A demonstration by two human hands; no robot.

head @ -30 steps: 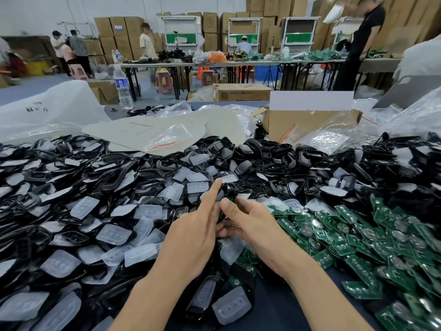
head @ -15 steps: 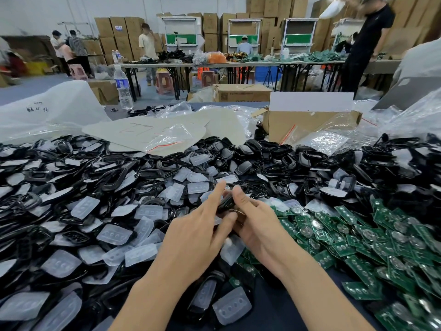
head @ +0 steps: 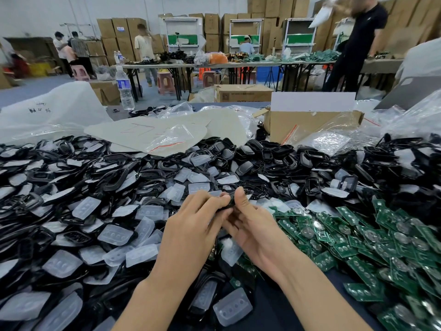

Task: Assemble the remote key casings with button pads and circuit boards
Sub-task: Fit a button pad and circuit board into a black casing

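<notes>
Heap of black casings (head: 274, 149) and clear button pads (head: 115, 234) left and centre, green circuit boards (head: 358, 237) piled right. Left hand (head: 191, 230) and right hand (head: 255, 231) meet mid-frame just above the heap. Both pinch one black casing piece (head: 227, 203) between thumbs and fingertips.

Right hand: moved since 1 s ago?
Yes, slightly. The right hand has stretched its thumb away from the person, toward the cardboard box; the tip is now about level with a clear button pad that stayed put.
</notes>
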